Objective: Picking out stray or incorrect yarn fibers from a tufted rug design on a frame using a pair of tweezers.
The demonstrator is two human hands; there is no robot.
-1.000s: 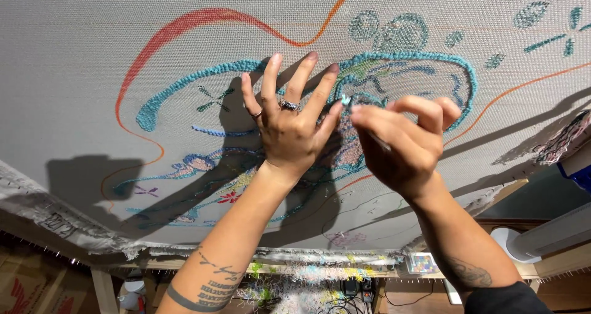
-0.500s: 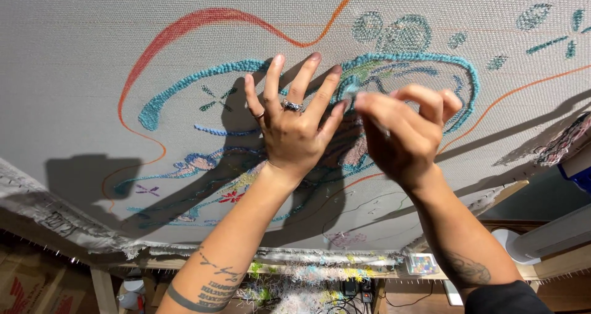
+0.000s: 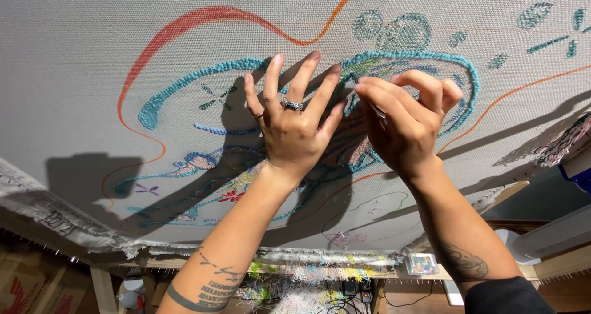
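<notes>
**Hands at a stretched rug cloth**

A large grey woven cloth (image 3: 123,55) fills the view, its edges cut off, with looped teal yarn (image 3: 197,80) and thin orange lines. The left hand (image 3: 292,126) lies flat on it, fingers spread, holding nothing. The right hand (image 3: 406,126) pinches a thin tool (image 3: 377,109), mostly hidden, against the teal outline. A small box of coloured beads (image 3: 422,263) sits below.

Colours as I see them: pale grey woven backing cloth (image 3: 80,74); teal tufted yarn outline (image 3: 197,83); red-to-orange curved line (image 3: 184,21); small red flower motif (image 3: 231,196); purple sprig (image 3: 146,189); silver ring (image 3: 292,105) on my left hand (image 3: 294,129).
</notes>
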